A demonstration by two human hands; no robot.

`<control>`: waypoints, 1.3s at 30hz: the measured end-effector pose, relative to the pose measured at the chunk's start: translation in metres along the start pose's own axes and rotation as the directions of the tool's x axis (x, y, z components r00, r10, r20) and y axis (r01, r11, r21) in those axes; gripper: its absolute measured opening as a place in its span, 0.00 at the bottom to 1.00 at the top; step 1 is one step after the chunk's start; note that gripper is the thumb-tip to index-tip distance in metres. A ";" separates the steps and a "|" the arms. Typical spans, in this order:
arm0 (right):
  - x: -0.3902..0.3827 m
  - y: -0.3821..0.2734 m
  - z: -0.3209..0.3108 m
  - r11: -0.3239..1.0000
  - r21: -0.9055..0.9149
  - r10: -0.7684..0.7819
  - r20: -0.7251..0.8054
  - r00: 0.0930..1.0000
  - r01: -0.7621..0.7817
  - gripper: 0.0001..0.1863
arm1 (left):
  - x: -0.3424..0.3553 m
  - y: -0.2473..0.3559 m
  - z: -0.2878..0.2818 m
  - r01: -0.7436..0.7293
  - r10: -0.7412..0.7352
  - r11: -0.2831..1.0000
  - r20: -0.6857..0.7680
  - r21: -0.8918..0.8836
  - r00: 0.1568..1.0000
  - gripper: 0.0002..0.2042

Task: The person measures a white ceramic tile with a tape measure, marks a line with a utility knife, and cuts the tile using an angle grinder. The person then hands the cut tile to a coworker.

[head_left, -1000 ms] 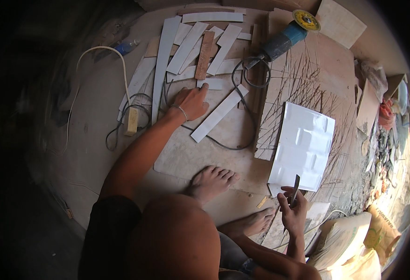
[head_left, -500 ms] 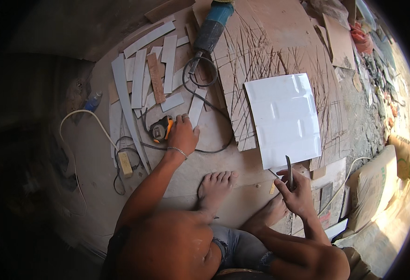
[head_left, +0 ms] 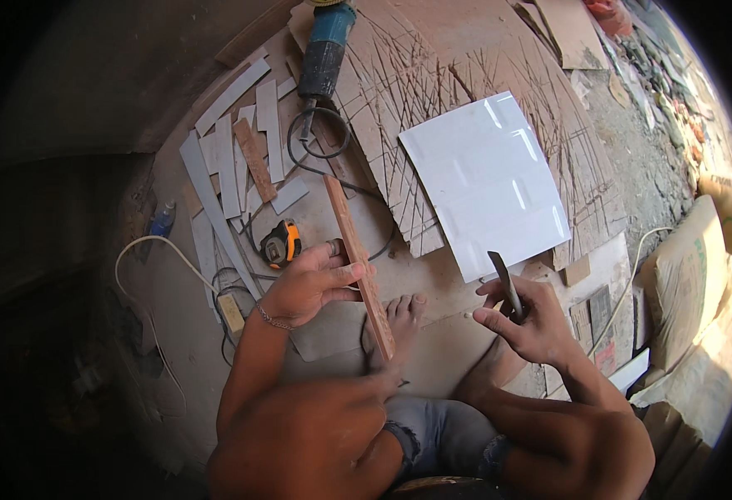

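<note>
My left hand (head_left: 306, 282) is closed round a long narrow tile strip (head_left: 346, 223), thumb on one side and fingers on the other. The strip is tilted off the floor, its rough reddish-brown side showing. My right hand (head_left: 543, 321) grips a dark, flat, narrow metal tool (head_left: 503, 275) whose slanted end points up and away; its lower part is hidden in the fingers. Just beyond that hand, a glossy white tile (head_left: 487, 183) lies on a scored brown board (head_left: 416, 200). An orange-and-black tape measure (head_left: 281, 244) rests on the floor beside my left hand.
A teal-and-black power tool (head_left: 323, 62) with a looped black cord (head_left: 343, 112) lies at the far middle. Several white tile offcuts (head_left: 228, 167) are scattered at the left. A pale cable ends in a yellowish block (head_left: 231, 312). Sacks (head_left: 683, 267) and rubble (head_left: 658, 142) line the right.
My left hand has left the floor beside the tape measure and drawn back, lifting a tile strip. My right hand still holds the dark tool. The whole view has shifted slightly.
</note>
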State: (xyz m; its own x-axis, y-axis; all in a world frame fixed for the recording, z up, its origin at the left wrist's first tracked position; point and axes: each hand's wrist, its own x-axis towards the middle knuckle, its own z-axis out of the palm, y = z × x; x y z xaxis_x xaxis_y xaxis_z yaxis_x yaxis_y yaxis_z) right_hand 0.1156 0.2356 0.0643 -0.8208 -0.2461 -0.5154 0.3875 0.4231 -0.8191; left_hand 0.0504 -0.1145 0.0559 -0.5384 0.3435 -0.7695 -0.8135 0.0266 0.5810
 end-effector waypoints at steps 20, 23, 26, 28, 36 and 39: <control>0.013 0.049 -0.041 0.993 -0.113 -0.095 -0.490 0.866 0.045 0.22 | 0.154 0.045 0.174 -0.119 0.152 0.958 -0.108 0.262 0.982 0.13; 0.026 0.040 -0.041 0.969 -0.232 -0.191 -0.508 0.840 0.080 0.27 | 0.163 0.051 0.171 -0.101 0.138 0.965 -0.142 0.240 0.980 0.11; 0.037 0.048 -0.036 0.954 -0.292 -0.224 -0.528 0.819 0.073 0.30 | 0.164 0.051 0.172 -0.088 0.144 0.958 -0.193 0.271 0.971 0.11; 0.040 0.052 -0.035 0.949 -0.307 -0.231 -0.521 0.822 0.072 0.31 | 0.163 0.061 0.173 -0.009 0.111 0.919 -0.234 0.395 0.966 0.12; 0.045 0.060 -0.033 0.946 -0.310 -0.253 -0.516 0.818 0.096 0.32 | 0.177 0.078 0.154 -0.229 0.755 0.342 -0.121 0.912 0.645 0.16; 0.042 0.062 -0.031 0.940 -0.330 -0.261 -0.521 0.813 0.091 0.33 | 0.195 0.083 0.151 -0.204 0.895 0.001 0.090 0.979 0.437 0.17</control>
State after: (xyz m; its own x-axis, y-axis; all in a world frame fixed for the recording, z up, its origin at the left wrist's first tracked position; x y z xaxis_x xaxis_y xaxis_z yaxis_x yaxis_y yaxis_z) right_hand 0.0921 0.2787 -0.0009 -0.9869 0.1436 -0.0738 0.1513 0.6629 -0.7332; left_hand -0.0892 0.0963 -0.0063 -0.9435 0.2585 0.2073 0.3243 0.8492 0.4168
